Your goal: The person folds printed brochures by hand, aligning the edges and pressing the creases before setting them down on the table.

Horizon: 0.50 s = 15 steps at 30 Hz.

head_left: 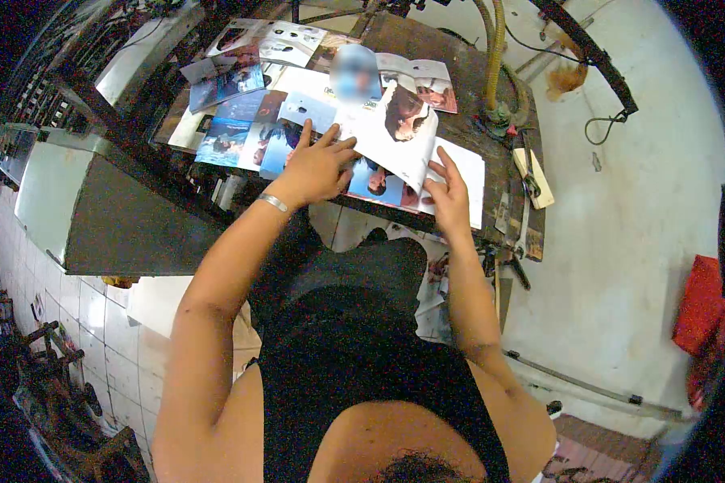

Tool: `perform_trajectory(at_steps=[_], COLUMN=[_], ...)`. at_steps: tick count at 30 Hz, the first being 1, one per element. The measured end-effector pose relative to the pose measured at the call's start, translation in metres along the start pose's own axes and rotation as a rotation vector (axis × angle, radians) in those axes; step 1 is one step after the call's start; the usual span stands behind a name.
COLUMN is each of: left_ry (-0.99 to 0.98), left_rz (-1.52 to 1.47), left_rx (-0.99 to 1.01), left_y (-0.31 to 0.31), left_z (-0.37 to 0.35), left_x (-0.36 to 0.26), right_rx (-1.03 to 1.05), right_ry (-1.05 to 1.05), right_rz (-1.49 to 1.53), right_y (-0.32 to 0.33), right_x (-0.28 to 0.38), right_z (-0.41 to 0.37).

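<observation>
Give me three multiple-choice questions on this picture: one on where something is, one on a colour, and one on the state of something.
1. Where does the left hand lie?
A. flat on the printed pages
B. on the floor tiles
C. on a red cloth

2. What colour is the upright hose at the far end of the table?
A. blue
B. yellow
C. white

3. How is the page by the right hand?
A. rolled into a tube
B. lying flat under a tool
C. lifted and curved up

Answers:
1 A: the palm and spread fingers press on the printed pages.
2 B: the hose is plainly yellow.
3 C: the page stands up off the pile, with the right hand at its edge.
</observation>
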<state>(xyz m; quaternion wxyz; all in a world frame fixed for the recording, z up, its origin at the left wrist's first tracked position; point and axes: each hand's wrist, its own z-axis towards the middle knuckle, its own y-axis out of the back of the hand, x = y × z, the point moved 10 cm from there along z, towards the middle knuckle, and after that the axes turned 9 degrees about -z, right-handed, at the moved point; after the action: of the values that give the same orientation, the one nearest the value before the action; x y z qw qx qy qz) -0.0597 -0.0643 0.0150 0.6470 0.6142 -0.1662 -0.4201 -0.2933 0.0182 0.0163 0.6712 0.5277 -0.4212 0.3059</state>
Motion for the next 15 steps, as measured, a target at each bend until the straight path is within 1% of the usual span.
perform_trajectory(at_steps=[1,4,7,10,13,15], left_ry=[0.0,-0.023,-0.033,-0.097,-0.061,-0.039], left_rz=[-0.01,-0.016,-0.033,-0.065,-0.093,-0.139], left_rx=[-0.027,-0.093,-0.106,-0.182,-0.061,-0.076], left_y=[-0.002,-0.005,-0.008,0.0,-0.006,-0.004], left_z=[0.0,0.001,0.001,-0.002,0.001,0.001], left_x=[0.0,-0.003,-0.002,-0.008,-0.007,-0.004], right_rx=[0.009,0.014,0.019,0.036,0.029,0.059], right_ry=[0.056,0.114,0.209,0.304,0.463,0.438], right_rz=[-0.041,-0.177,-0.224,-0.359,-0.49,-0.516], right_y=[0.0,-0.003,-0.006,-0.009,-0.014,-0.017], right_x=[0.001,0.006,0.024,0.031,0.047,0.047], right_z=[0.004,0.012,0.012,0.014,0.012,0.013])
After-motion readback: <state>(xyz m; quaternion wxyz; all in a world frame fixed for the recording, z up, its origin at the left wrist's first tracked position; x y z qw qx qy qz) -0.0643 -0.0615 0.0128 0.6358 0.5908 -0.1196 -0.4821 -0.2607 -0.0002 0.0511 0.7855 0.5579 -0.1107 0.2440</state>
